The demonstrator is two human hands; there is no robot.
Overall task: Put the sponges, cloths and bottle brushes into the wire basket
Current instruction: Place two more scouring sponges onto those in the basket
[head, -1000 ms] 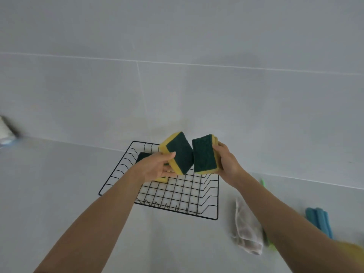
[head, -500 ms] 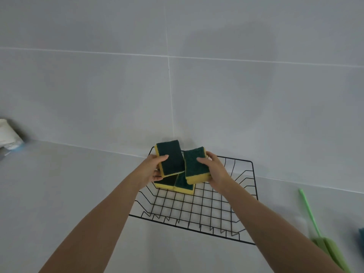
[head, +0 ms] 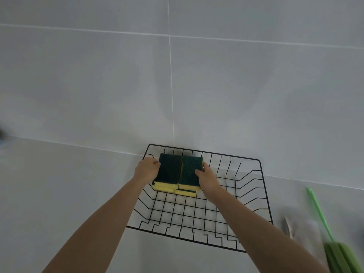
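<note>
A black wire basket (head: 262,196) stands on the grey counter against the tiled wall. In its far left corner lie yellow sponges with dark green scouring tops, stacked in two layers. My left hand (head: 146,170) grips the left top sponge (head: 169,170) by its left side. My right hand (head: 206,177) grips the right top sponge (head: 190,172) by its right side. The two top sponges sit side by side, touching, on the sponges below (head: 185,193). A green bottle brush (head: 323,215) and a whitish cloth (head: 303,228) lie on the counter right of the basket.
The tiled wall rises directly behind the basket. A blurred dark object (head: 1,134) shows at the far left edge. The basket's right half and front hold nothing.
Both hands have lowered the two sponges from above the basket onto the stack in its far left corner. The view has shifted left, so the basket sits more to the right.
</note>
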